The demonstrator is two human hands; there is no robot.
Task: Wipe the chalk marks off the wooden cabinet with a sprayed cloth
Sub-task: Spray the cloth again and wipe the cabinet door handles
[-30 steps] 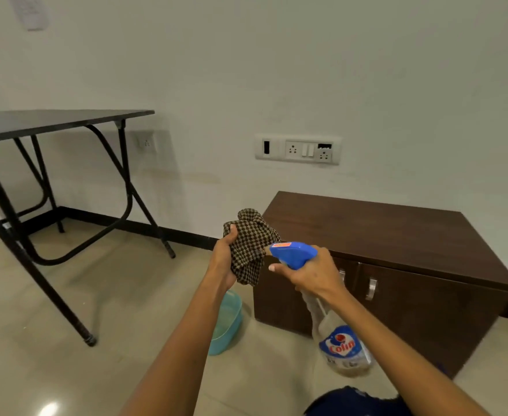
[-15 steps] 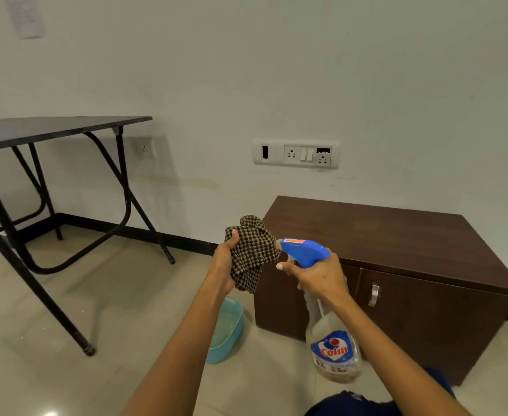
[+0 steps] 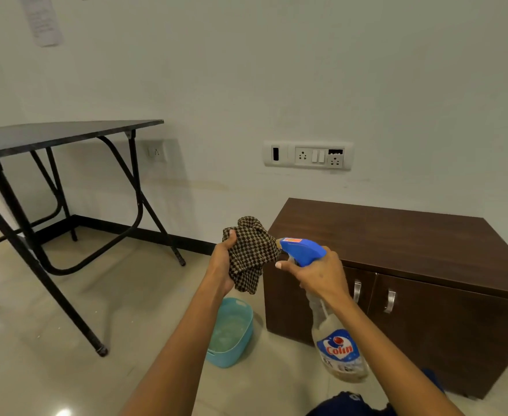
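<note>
Checked cloth [image 3: 251,253]: bunched, held in mid-air left of the wooden cabinet [image 3: 396,265], fingers of the left hand [image 3: 222,265] clenched around it. Spray bottle [image 3: 333,325]: blue nozzle touching the cloth, neck grasped by the right hand [image 3: 321,276], 1 finger extended at the trigger. Cabinet: dark brown, 2 doors, against the wall. Blue basin [image 3: 231,333]: on the floor, just beside the cabinet. Black folding table [image 3: 63,135]: far left.

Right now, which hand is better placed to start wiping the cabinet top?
Left hand: it already holds the checked cloth beside the cabinet. Right hand is occupied with the spray bottle.
</note>
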